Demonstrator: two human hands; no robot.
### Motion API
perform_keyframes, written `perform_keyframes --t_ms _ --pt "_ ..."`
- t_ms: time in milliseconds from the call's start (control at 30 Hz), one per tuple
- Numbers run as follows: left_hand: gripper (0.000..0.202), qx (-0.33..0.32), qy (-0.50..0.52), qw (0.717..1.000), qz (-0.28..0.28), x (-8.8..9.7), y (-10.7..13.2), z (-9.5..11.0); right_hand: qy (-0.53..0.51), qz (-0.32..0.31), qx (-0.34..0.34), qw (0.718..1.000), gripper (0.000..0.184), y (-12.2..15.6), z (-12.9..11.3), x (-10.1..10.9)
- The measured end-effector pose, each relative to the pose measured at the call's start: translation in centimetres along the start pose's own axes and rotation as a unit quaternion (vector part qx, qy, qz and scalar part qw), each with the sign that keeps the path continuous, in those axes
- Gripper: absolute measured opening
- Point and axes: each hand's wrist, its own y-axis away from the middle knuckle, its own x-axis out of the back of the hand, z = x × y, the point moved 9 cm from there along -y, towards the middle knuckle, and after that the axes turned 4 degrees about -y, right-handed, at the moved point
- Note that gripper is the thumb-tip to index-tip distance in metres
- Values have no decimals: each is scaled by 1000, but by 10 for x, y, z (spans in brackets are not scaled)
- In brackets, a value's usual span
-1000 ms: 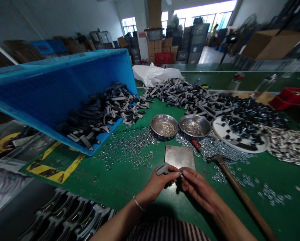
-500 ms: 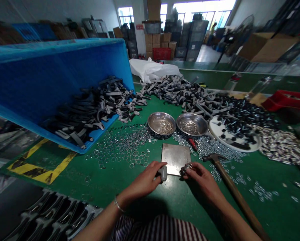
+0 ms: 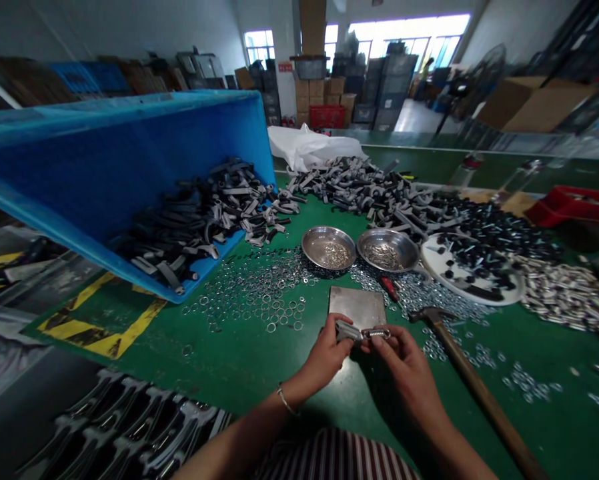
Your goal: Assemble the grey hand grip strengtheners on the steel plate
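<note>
My left hand (image 3: 328, 350) is closed on a grey handle part (image 3: 348, 331), whose far side is hidden by the fingers. In my right hand (image 3: 400, 357) is a small metal spring (image 3: 377, 333), pinched between thumb and fingers and pointing left. The spring's left end meets or nearly meets the right end of the grey part; whether it enters it I cannot tell. Both hands are just above the near edge of a flat steel plate (image 3: 357, 305) on the green table.
A blue crate (image 3: 264, 133) of grey parts lies tipped at left. Beyond the plate stand two steel bowls (image 3: 324, 232) of small pieces and a white tray (image 3: 432, 267). A hammer (image 3: 467, 370) lies right of my right hand. Loose rings (image 3: 279, 307) cover the table at left.
My left hand has moved right and turned the grey part sideways. The spring in my right hand now lies level, and the two pieces are brought end to end.
</note>
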Motion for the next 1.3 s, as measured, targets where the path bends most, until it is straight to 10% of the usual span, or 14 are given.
perform_keyframes --t_ms 133,233,333,433,533,667,833,967,1100,1300 --pt "28 18 147 989 13 -13 7 -15 18 39 21 999 28 1 15 -1" --pt "33 70 211 970 -97 -34 17 -19 22 26 -7 999 31 -5 26 3" --pt "48 104 185 942 -261 -48 41 -4 -27 -62 -71 995 32 -11 31 -5" --pt "42 101 225 924 -293 -34 58 13 -1 -184 -68 981 24 -15 19 -33" --pt "30 93 264 946 -163 7 55 11 193 -296 47 935 25 -30 6 -79" --pt "25 -2 212 967 140 108 56 20 369 -307 165 862 16 -75 15 -140" --pt "29 -26 -40 976 214 194 63 47 457 -328 171 809 11 -117 43 -195" --pt "33 -37 -96 947 303 227 57 47 450 -321 165 817 13 -134 39 -196" --pt "37 -87 -77 940 322 209 32 53 384 -251 153 875 5 -141 17 -156" --pt "29 -145 -141 970 138 106 -4 71 204 -184 61 960 28 -94 21 -90"
